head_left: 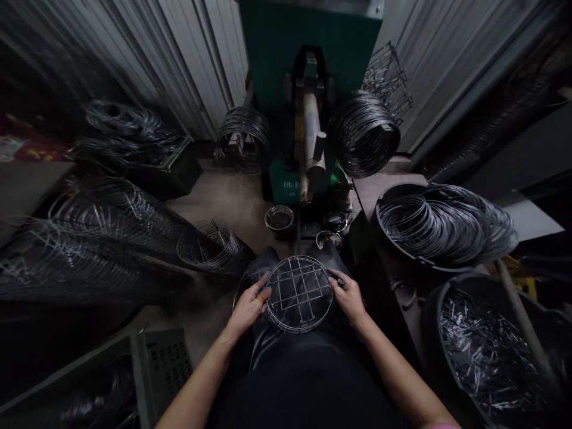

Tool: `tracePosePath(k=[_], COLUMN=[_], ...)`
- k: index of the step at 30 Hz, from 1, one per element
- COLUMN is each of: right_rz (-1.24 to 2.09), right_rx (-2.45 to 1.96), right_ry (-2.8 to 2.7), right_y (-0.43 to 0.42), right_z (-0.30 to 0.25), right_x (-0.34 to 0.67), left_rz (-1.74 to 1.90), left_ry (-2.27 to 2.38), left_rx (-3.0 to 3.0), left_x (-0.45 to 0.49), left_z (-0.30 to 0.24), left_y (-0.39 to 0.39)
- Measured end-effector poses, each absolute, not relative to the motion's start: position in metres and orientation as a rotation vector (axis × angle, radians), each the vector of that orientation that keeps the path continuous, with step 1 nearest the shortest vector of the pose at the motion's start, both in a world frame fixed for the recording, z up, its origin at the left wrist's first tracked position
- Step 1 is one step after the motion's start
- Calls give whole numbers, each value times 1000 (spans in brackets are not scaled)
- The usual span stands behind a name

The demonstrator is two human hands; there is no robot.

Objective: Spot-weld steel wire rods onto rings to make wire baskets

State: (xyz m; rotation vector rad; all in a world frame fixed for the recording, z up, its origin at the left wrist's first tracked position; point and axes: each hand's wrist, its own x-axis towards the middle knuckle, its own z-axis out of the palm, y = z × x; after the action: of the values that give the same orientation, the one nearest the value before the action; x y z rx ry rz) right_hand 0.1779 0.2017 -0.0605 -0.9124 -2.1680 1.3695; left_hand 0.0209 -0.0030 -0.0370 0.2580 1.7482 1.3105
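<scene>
A round wire rack point(300, 296) with a square grid inside its ring is held level above my lap. My left hand point(249, 302) grips the left side of its rim, thumb and fingers closed, with orange wrapping on a digit. Closed on the opposite side of the rim is my right hand point(348, 297), its fingertips dark. Beyond the rack stands a green machine point(277, 71) with a thick pale metal arm point(313, 128) reaching toward me. The rack is apart from that arm.
On the right, a round tub point(382, 223) holds many wire rings point(451, 223), and a black bucket point(435, 333) holds short wire pieces. Wire coils point(366, 134) flank the machine. Stacked wire rings point(84, 208) fill the left; a green crate point(163, 357) sits lower left.
</scene>
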Motion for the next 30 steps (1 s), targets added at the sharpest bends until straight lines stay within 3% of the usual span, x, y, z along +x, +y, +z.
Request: tracePosePath(k=[11,17,26,30], right_rz=[1413,1599,1777,1807], right_rx=[-881,-936,-983,-980], right_ry=[-2199,-2161,-2022,-1946], right_y=[205,207,205,203], right_z=[-71,-67,-70,-67], right_x=[177,181,184,183], left_rz=[1160,979,1169,1260], left_ry=[1943,1632,1866,1718], left_rx=[558,532,449,422], left_x=[12,0,42,34], left_z=[-59,-47,-69,-56], left_y=[-10,-29,-11,-5])
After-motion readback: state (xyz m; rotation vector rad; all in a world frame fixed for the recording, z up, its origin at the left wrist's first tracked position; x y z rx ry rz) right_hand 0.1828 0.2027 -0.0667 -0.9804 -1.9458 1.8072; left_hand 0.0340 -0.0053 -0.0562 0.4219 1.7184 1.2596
